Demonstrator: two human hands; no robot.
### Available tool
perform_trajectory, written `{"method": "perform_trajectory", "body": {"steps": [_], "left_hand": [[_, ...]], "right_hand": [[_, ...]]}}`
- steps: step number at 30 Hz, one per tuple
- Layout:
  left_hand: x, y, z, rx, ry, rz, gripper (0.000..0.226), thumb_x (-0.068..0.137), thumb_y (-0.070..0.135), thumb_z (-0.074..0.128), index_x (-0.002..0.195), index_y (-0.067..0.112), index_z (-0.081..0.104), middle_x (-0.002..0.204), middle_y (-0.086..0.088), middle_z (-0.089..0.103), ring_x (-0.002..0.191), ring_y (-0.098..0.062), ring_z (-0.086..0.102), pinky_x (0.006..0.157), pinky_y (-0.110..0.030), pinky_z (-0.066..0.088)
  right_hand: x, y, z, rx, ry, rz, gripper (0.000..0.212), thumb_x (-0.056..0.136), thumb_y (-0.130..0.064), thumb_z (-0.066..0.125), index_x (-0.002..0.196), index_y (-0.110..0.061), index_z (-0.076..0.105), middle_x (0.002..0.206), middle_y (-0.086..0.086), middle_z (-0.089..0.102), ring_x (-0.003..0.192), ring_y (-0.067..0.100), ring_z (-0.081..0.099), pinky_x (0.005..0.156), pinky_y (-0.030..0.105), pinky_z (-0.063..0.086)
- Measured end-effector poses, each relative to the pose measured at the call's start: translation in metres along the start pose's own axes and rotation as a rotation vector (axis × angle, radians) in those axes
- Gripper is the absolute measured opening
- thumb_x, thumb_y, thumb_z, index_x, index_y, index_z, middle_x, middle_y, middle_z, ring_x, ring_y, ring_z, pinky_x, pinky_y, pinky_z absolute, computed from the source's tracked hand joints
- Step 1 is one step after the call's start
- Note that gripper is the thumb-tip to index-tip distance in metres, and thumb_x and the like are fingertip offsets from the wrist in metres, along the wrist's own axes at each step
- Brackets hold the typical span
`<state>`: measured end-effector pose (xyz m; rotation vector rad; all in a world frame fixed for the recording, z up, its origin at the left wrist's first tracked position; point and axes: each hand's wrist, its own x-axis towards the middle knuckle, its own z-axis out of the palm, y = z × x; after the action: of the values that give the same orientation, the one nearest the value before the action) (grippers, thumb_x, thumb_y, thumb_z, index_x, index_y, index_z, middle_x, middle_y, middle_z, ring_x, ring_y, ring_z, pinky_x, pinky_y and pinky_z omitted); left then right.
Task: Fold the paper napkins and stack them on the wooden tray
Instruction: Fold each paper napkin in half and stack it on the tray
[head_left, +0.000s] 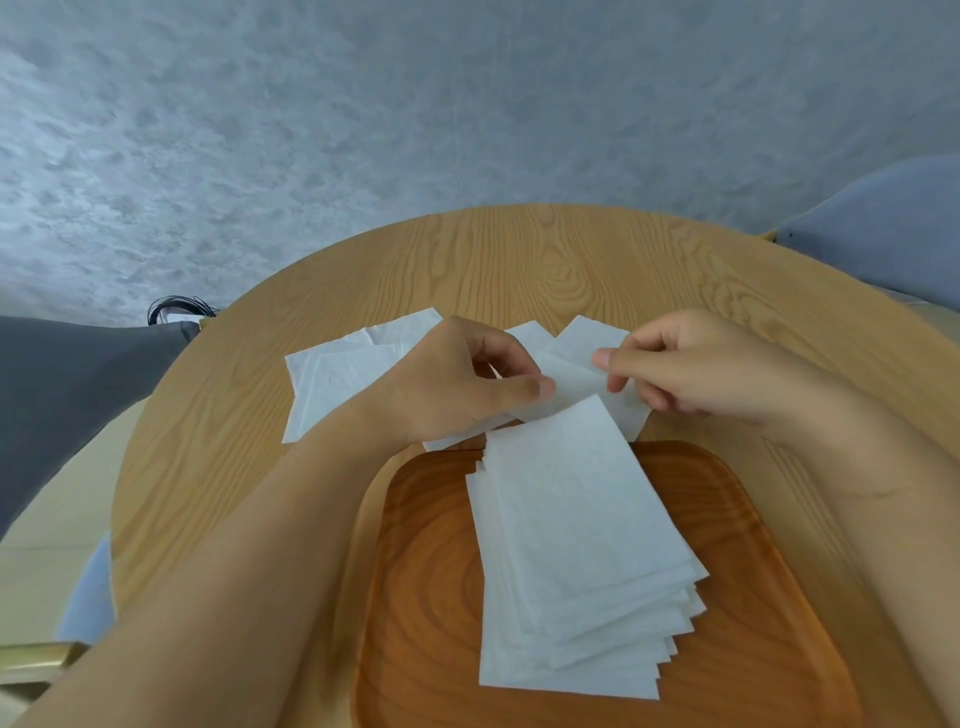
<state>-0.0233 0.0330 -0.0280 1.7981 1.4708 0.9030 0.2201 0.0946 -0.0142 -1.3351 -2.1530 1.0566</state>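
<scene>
A stack of several folded white napkins (582, 551) lies fanned on the brown wooden tray (426, 597) near me. Just beyond the tray, my left hand (462, 384) and my right hand (691, 364) both pinch one white napkin (576, 379) above the table, thumbs on top of its edge. Unfolded napkins (337, 379) lie spread on the table to the left, partly under my left hand. More white napkin corners (582, 332) show behind the held one.
The round light wooden table (519, 260) carries everything. A blue-grey chair (893, 228) stands at the far right, a dark grey cushion (67, 395) at the left, with black cables (176, 309) on the grey floor behind it.
</scene>
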Motion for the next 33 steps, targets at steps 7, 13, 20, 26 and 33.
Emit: {"method": "perform_trajectory", "body": {"steps": [7, 13, 20, 26, 33], "left_hand": [[0.008, -0.017, -0.002, 0.215, 0.161, -0.007, 0.01, 0.09, 0.03, 0.079, 0.1, 0.027, 0.079, 0.107, 0.016, 0.074, 0.108, -0.004, 0.064, 0.087, -0.018, 0.046], [0.012, -0.025, 0.003, 0.281, 0.135, -0.027, 0.017, 0.089, 0.03, 0.08, 0.105, 0.026, 0.078, 0.111, 0.013, 0.073, 0.111, -0.006, 0.062, 0.094, -0.022, 0.046], [0.013, -0.024, 0.003, 0.258, 0.169, -0.028, 0.017, 0.091, 0.033, 0.076, 0.106, 0.025, 0.078, 0.109, 0.012, 0.073, 0.108, -0.006, 0.064, 0.091, -0.021, 0.048], [0.013, -0.021, 0.003, 0.148, 0.244, -0.048, 0.015, 0.095, 0.032, 0.072, 0.105, 0.023, 0.078, 0.102, 0.015, 0.073, 0.101, -0.003, 0.066, 0.082, -0.012, 0.046], [0.008, -0.004, -0.003, -0.215, 0.242, -0.107, 0.028, 0.101, 0.038, 0.064, 0.123, 0.021, 0.07, 0.109, 0.009, 0.078, 0.099, -0.005, 0.074, 0.087, -0.023, 0.057]], "right_hand": [[0.017, 0.025, 0.015, -0.253, 0.226, 0.012, 0.025, 0.082, -0.044, 0.083, 0.1, -0.029, 0.073, 0.097, -0.012, 0.067, 0.087, 0.006, 0.061, 0.071, 0.028, 0.045], [0.017, 0.024, 0.021, -0.264, 0.249, 0.004, 0.012, 0.084, -0.031, 0.082, 0.088, -0.028, 0.071, 0.088, -0.011, 0.068, 0.082, 0.009, 0.064, 0.073, 0.033, 0.053], [0.017, 0.02, 0.018, -0.228, 0.297, -0.017, 0.012, 0.09, -0.023, 0.071, 0.079, -0.027, 0.072, 0.081, -0.008, 0.069, 0.075, 0.011, 0.063, 0.071, 0.036, 0.053], [0.01, 0.008, 0.013, -0.005, 0.328, -0.131, 0.027, 0.098, -0.019, 0.06, 0.076, -0.022, 0.075, 0.073, -0.003, 0.071, 0.068, 0.011, 0.062, 0.064, 0.031, 0.046], [0.006, -0.004, 0.021, 0.406, 0.357, -0.22, 0.027, 0.105, -0.025, 0.053, 0.094, -0.012, 0.075, 0.088, 0.005, 0.072, 0.081, 0.006, 0.06, 0.076, 0.031, 0.043]]}}
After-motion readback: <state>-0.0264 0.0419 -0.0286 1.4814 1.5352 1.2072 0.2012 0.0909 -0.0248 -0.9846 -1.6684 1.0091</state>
